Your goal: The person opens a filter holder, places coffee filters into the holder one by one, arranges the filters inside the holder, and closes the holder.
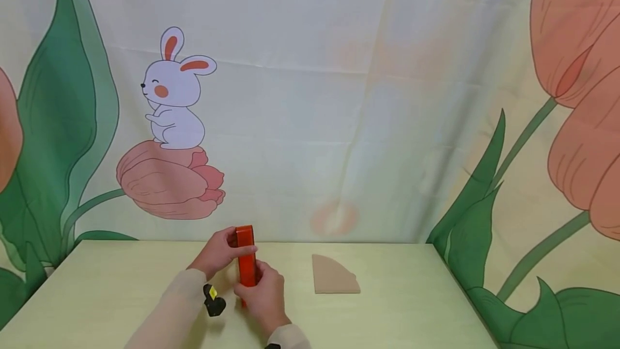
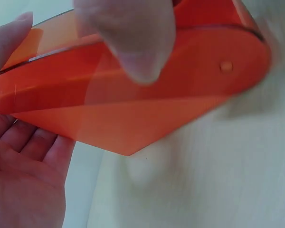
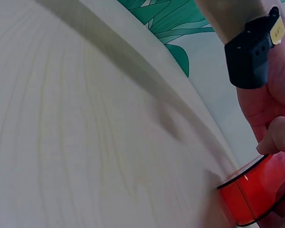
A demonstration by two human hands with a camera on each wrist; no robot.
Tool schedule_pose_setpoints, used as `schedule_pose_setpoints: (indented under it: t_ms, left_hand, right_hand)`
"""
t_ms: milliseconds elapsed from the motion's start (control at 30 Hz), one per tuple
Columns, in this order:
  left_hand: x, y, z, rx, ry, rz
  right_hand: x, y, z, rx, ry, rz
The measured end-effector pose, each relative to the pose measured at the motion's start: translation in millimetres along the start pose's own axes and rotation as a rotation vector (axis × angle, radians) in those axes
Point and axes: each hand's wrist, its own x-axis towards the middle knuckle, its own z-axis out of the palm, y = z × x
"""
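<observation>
Both hands hold an orange-red plastic case with a narrow edge facing the head camera, standing tall over the table. My left hand grips its upper part, thumb across the front and fingers behind. Lower down, my right hand grips the case from the right with its thumb across it. In the left wrist view the case shows a glossy flat side, a rounded end, a dark seam and a pointed lower corner. A curved end of the case appears in the right wrist view, partly hidden by fingers.
On the pale wood-grain table, a tan quarter-circle board lies flat to the right of the hands. A black device sits at the left wrist. Behind the table hangs a cloth backdrop with a rabbit and tulips.
</observation>
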Motion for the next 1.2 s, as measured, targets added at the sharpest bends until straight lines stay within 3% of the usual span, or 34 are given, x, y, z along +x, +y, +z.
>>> schedule_pose_setpoints:
  t_ms: [233, 467, 733, 900, 1200]
  left_hand:
    - [-11.3, -1.1, -5.5, 0.004, -0.016, 0.025]
    - [-19.7, -8.5, -12.0, -0.030, -0.076, 0.057]
    - [-27.3, -10.8, -9.7, -0.022, -0.054, 0.064]
    - [-33.3, -11.6, -7.7, -0.024, -0.039, 0.032]
    - [-47.5, -14.8, -7.4, -0.074, -0.101, 0.073]
  right_hand:
    - [-3.0, -1.7, -9.5, -0.056, 0.010, -0.040]
    - [-2.3, 3.4, -16.9, -0.099, 0.004, -0.059]
    - [-4.1, 3.4, -22.2, -0.097, -0.024, -0.035]
    - [-5.6, 6.7, -29.4, -0.093, -0.056, -0.030]
    - [-9.7, 12.2, -49.5, -0.083, -0.136, -0.084]
